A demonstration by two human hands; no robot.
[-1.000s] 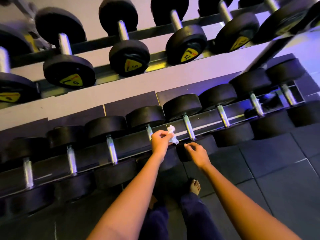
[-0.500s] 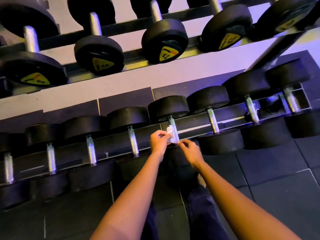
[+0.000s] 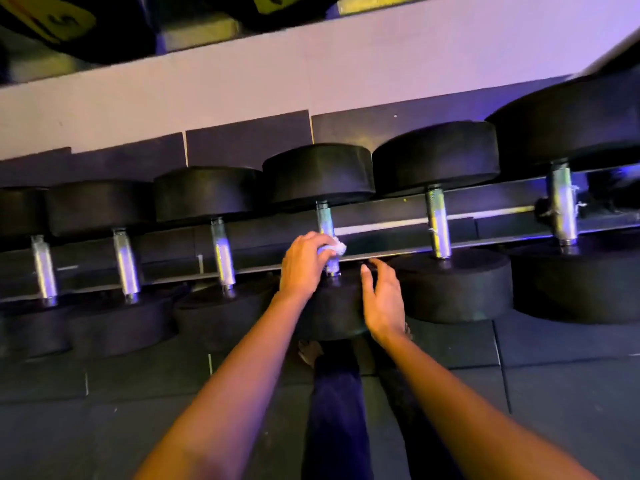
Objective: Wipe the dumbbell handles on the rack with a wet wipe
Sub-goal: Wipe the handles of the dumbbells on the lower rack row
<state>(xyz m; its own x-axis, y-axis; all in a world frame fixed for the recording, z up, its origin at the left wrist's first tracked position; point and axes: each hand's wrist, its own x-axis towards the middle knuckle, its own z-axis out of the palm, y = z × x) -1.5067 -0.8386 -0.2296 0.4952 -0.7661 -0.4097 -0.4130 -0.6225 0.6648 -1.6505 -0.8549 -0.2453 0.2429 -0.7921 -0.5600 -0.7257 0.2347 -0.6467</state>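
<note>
Head view: the left hand's fingers (image 3: 311,242) curl round a crumpled white wet wipe (image 3: 335,248) and press it to the lower part of a chrome dumbbell handle (image 3: 325,220), the wipe poking out at two o'clock from the left hand (image 3: 303,263). At four o'clock from the wipe, the right hand (image 3: 382,303) holds nothing, its fingers straight and loosely spread over that dumbbell's near black head (image 3: 332,306); whether they touch it I cannot tell. Neighbouring dumbbells stand at three and nine o'clock on the rack rail (image 3: 381,233). At eleven o'clock, on the upper tier, a blurred yellow label (image 3: 52,19) seems to read "5".
</note>
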